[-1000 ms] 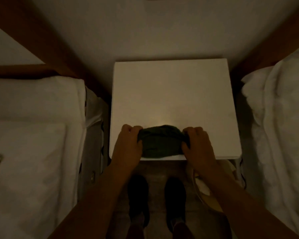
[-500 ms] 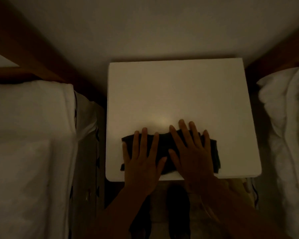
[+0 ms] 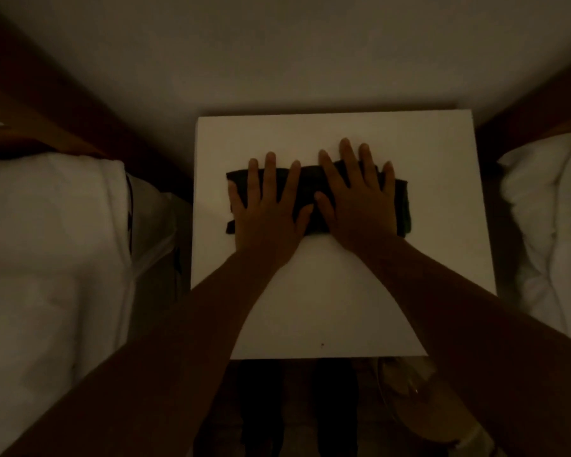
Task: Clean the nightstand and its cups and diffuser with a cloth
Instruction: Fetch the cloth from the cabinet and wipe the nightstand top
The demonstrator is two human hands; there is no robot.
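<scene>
Both hands flat, cloth mid-nightstand.

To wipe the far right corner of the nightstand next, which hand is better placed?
Probably the right hand: it lies flat on the right part of the dark cloth, nearer that corner of the nightstand than the left hand.

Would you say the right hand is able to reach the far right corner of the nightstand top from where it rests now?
Probably yes: the right hand lies flat on the cloth, and the nightstand is bare between it and that corner.
</scene>
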